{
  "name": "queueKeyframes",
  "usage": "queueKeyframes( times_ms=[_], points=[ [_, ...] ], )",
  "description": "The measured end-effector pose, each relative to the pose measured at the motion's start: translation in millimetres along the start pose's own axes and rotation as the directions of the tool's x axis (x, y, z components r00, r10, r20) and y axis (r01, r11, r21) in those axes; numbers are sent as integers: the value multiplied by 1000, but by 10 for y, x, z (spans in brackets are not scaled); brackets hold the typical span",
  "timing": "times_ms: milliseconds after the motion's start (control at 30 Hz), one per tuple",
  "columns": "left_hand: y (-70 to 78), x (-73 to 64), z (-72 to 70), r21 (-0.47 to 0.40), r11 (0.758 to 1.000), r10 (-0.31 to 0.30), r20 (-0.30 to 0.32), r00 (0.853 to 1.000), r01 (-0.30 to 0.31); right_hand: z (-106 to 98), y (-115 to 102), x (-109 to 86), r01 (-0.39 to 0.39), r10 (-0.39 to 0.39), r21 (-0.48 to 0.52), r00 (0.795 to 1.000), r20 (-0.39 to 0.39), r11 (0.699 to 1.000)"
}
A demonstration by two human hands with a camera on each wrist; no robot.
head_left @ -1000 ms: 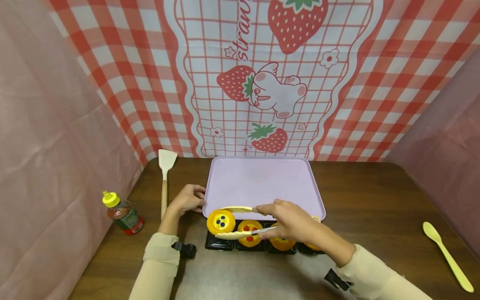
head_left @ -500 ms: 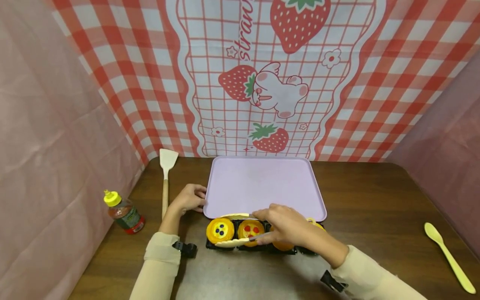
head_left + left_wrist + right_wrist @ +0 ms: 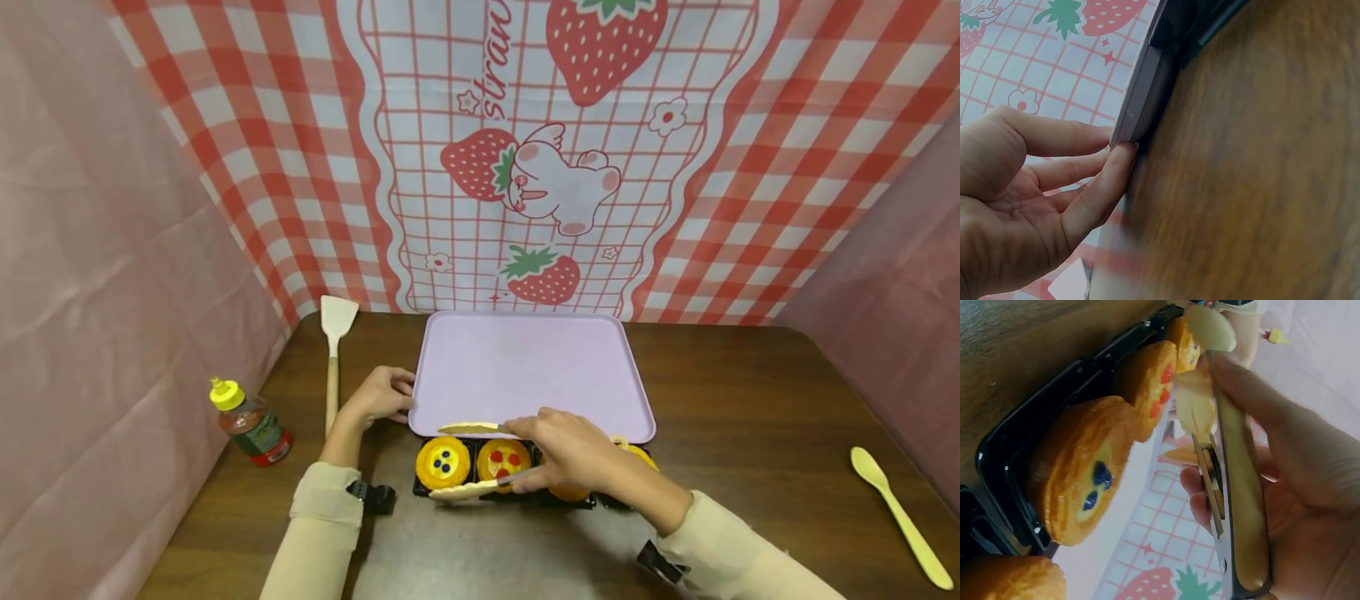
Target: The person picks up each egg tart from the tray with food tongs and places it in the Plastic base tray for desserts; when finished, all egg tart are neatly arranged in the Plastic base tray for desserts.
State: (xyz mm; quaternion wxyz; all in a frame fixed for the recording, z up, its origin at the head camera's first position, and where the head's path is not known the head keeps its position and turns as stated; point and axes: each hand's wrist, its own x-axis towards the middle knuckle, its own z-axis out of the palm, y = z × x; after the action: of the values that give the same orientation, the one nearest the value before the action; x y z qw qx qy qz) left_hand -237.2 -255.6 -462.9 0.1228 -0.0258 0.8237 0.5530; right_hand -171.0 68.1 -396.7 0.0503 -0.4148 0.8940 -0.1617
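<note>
My left hand [image 3: 384, 393] pinches the left edge of a lilac serving tray [image 3: 525, 367]; in the left wrist view, thumb and fingers meet on the tray's rim [image 3: 1132, 115]. My right hand [image 3: 573, 450] holds metal tongs [image 3: 1241, 506] with cream tips. Their arms are spread, one on each side of the leftmost tart [image 3: 442, 464], which has blueberries and sits in a black compartment tray [image 3: 997, 450]. A tart with red berries [image 3: 504, 460] is beside it. Farther right, more tarts are partly hidden by my right hand.
A white spatula [image 3: 339, 317] with a wooden handle lies at left, near a yellow-capped squeeze bottle [image 3: 258, 429]. At far right is a pale yellow spoon [image 3: 900, 517]. A checkered strawberry cloth [image 3: 540, 183] hangs behind the table.
The blueberry tart has been lowered into the leftmost compartment, and the tongs have let go of it. My right hand moved slightly down. The left hand stays at the lilac tray's edge.
</note>
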Motion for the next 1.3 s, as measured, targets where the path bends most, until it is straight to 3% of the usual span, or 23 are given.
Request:
queueKeyframes(
  times_ms=[233,433,567,700,967,1033,1133,1300],
  points=[
    [-5,-19,-15,16,1000,6,-11,1000,-6,-179,-44,-106,-42,51,71,992,-120,997],
    [-43,-18,-51,13,1000,-1,-9,1000,1,-312,174,-327,-97,123,105,949,-290,990],
    [-69,-19,-79,5,1000,-12,-12,1000,12,-322,460,-498,-193,223,115,899,-377,974],
    [-86,-27,-101,3,1000,-7,-4,1000,7,-328,780,-686,-339,373,156,833,-408,928],
    [-137,-42,-169,8,1000,-11,-14,1000,12,-189,1384,-1024,-565,604,237,653,-456,790],
    [-144,-43,-177,8,1000,-10,-14,1000,10,-144,1496,-1082,-601,641,253,617,-456,758],
    [-150,-49,-182,8,1000,-14,-16,1000,14,-82,1612,-1145,-630,668,257,594,-448,733],
    [-148,-59,-183,15,1000,-19,-15,1000,20,-18,1710,-1194,-652,695,257,612,-376,713]
  ],
)
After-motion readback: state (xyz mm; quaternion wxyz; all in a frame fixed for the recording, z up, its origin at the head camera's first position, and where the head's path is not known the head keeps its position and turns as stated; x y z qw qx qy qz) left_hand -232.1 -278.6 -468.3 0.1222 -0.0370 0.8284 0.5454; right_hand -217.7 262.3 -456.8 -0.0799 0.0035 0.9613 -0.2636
